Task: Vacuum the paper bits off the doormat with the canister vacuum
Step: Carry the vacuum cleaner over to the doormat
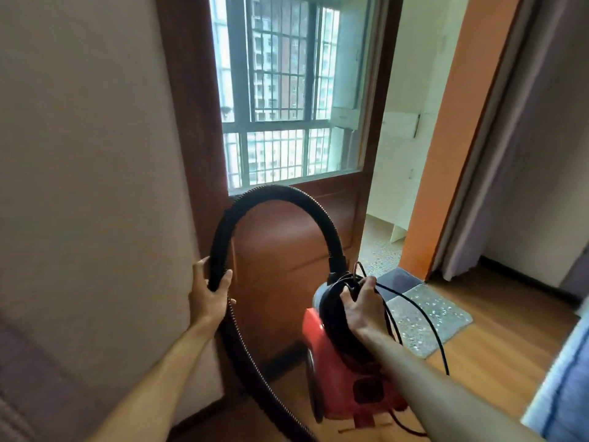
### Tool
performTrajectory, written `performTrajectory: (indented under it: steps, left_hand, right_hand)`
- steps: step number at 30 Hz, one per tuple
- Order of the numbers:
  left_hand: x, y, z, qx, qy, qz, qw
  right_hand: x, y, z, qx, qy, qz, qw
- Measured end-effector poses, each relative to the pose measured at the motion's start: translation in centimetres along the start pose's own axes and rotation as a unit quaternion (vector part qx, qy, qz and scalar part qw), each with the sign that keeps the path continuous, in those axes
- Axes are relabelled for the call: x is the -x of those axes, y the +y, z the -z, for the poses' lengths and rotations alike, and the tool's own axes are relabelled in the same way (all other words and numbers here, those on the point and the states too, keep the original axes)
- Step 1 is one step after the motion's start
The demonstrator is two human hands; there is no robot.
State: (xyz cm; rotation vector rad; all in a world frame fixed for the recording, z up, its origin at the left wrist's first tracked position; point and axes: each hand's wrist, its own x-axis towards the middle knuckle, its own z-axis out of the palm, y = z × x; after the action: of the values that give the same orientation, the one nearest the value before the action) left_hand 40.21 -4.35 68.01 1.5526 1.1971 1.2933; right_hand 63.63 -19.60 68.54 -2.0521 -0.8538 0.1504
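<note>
A red canister vacuum (pixel 347 378) hangs off the floor at lower centre. My right hand (pixel 360 306) grips its black top handle together with loops of the black power cord (pixel 424 327). A black ribbed hose (pixel 274 199) arches from the vacuum's front up and over to the left. My left hand (pixel 208 291) grips the hose near its left bend, and the rest of the hose trails down toward the floor. A grey doormat (pixel 430 317) strewn with white paper bits lies on the wood floor to the right, in front of the open doorway.
A brown door with a glass pane (pixel 287 100) stands straight ahead, with a beige wall (pixel 79 154) at left. An orange door frame (pixel 446 154) and grey curtain (pixel 516 154) are at right. A blue fabric edge (pixel 567 387) sits at the lower right.
</note>
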Motion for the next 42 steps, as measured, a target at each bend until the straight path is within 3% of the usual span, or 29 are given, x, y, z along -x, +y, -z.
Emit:
performTrajectory:
  steps: [19,35,42]
  left_hand:
    - [2.6,8.0,-24.7,-0.024,-0.219,-0.056,0.974]
    - [-1.5,13.8,-45.9,0.034,-0.380,-0.140,0.914]
    - [-4.5,14.1,-53.0,0.042,-0.411,-0.184,0.892]
  right_hand:
    - [-5.9,13.4,19.3,0.027,0.225,-0.132,0.965]
    - [-14.4,19.7,24.4,0.079,0.347,-0.214,0.910]
    - [-18.4,20.1,25.9,0.088,0.385,-0.246,0.885]
